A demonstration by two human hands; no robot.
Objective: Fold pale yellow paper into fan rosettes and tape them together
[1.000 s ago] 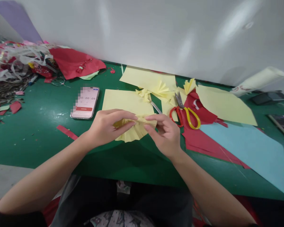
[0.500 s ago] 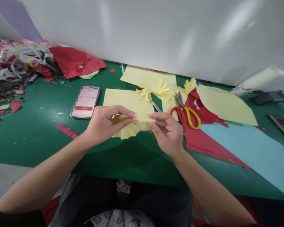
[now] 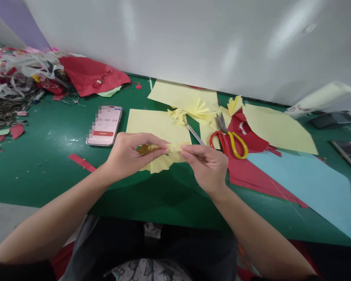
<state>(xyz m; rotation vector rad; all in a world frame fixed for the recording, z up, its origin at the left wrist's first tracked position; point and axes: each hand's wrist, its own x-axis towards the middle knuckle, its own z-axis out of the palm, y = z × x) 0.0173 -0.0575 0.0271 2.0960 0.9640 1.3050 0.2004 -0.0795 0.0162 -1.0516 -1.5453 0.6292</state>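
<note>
A yellow pleated paper (image 3: 158,164) hangs between my two hands above the green table (image 3: 125,199), its fan-like folds spreading below the fingers. My left hand (image 3: 131,152) pinches it between thumb and fingers. On its other side, my right hand (image 3: 209,164) is closed on the paper's right end, thumb against the fingertips. Part of the pleats is hidden behind my left fingers. Just behind the hands lies a flat yellow sheet (image 3: 152,123). Scissors (image 3: 234,140) with red and yellow handles rest right of my right hand, and a metal blade (image 3: 194,134) lies near its fingers.
A phone (image 3: 103,127) showing a timer lies to the left, near a red strip (image 3: 82,162). Folded yellow pieces (image 3: 200,109) sit at the back. Red paper (image 3: 251,179) and a blue sheet (image 3: 307,187) cover the right side. A scrap pile (image 3: 17,86) fills the far left.
My right hand's fingers have drawn in slightly leftward and closed tighter on the end of the pleated paper. The left hand keeps its pinch, almost unmoved.
</note>
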